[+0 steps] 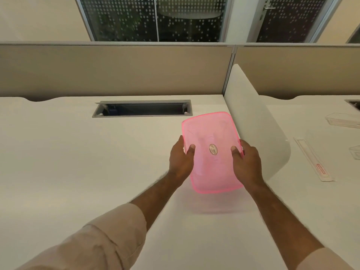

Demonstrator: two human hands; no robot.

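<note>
Thumbs (191, 148) pressed flat on the top face, other fingers wrapped round the long edges: left hand (180, 160) and right hand (247, 162) gripping pink container (211, 131) from both sides. Translucent pink plastic, rectangular, rounded corners, darker rim, small oval gold sticker (213, 149) at centre. Held above white desk (78, 152), just nearer than and right of cable slot (142, 109).

Open-plan office, white worktop (78, 162) with cable slot (142, 109) upper centre, beige partition screens (116, 71) behind, white side divider (253, 121), dotted glass wall (155, 18) at top
</note>
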